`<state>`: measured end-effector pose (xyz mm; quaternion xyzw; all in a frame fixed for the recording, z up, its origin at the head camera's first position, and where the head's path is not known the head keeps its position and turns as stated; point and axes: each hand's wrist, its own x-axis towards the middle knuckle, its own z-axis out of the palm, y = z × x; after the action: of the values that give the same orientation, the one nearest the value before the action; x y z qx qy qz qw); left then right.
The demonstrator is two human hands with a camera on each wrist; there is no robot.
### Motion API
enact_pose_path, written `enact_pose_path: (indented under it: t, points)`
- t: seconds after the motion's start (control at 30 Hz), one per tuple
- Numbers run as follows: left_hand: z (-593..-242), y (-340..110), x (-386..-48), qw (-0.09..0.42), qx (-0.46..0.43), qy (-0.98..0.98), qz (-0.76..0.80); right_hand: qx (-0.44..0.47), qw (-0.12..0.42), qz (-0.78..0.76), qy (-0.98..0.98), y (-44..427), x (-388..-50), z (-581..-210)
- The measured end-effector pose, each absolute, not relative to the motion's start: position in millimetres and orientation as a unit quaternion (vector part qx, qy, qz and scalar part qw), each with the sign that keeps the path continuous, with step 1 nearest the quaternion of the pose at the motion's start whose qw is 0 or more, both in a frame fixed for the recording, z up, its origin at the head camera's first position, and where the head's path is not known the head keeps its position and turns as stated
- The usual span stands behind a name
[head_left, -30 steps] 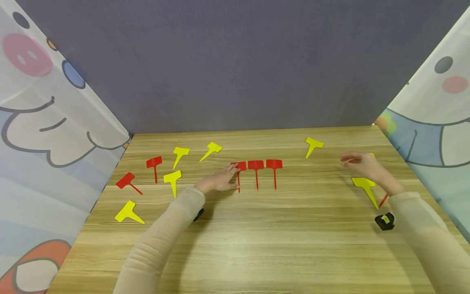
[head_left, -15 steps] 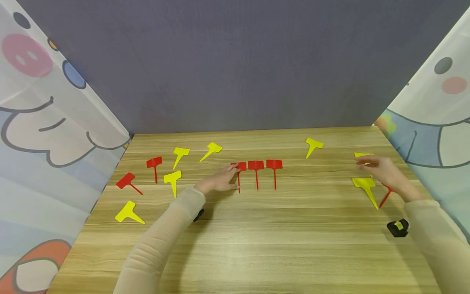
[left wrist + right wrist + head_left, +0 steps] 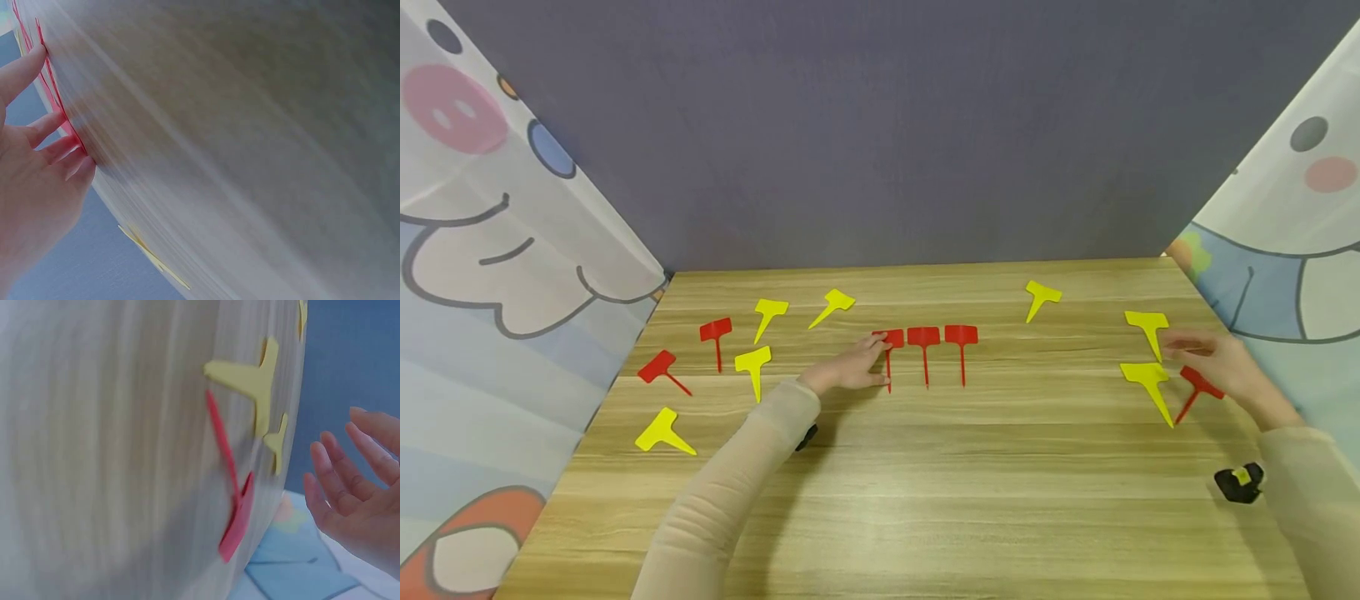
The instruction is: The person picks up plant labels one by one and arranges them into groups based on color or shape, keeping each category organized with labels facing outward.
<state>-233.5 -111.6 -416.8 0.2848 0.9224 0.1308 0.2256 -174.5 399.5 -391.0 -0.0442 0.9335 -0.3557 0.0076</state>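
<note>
Head view: touching the left-end red tag (image 3: 896,339) of a central row of three with the left hand (image 3: 848,367) — loosely, without clenching. Hovering with the right hand (image 3: 1213,365), relaxed and grasping nothing, near a yellow tag (image 3: 1146,321) and a slanted red tag (image 3: 1199,382) on the right of the wooden table (image 3: 985,500).

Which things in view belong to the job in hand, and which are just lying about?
Likely in the job:
left hand, touching the row's left red tag
the row's other two red tags
right hand, near the far-right red tag

Apparently lying about:
seven yellow tags
two left-side red tags, though they may join the row
</note>
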Motion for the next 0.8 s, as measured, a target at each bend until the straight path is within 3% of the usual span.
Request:
enact_pose_path:
  t: [0.57, 0.8]
  points:
    - [-417, -111, -234, 0.226, 0.285, 0.924, 0.119, 0.042, 0.044, -0.324, 0.944, 451, -175, -423]
    - [-417, -111, -235, 0.232, 0.285, 0.922, 0.118, 0.027, 0.046, -0.338, 0.940, 440, -166, -409]
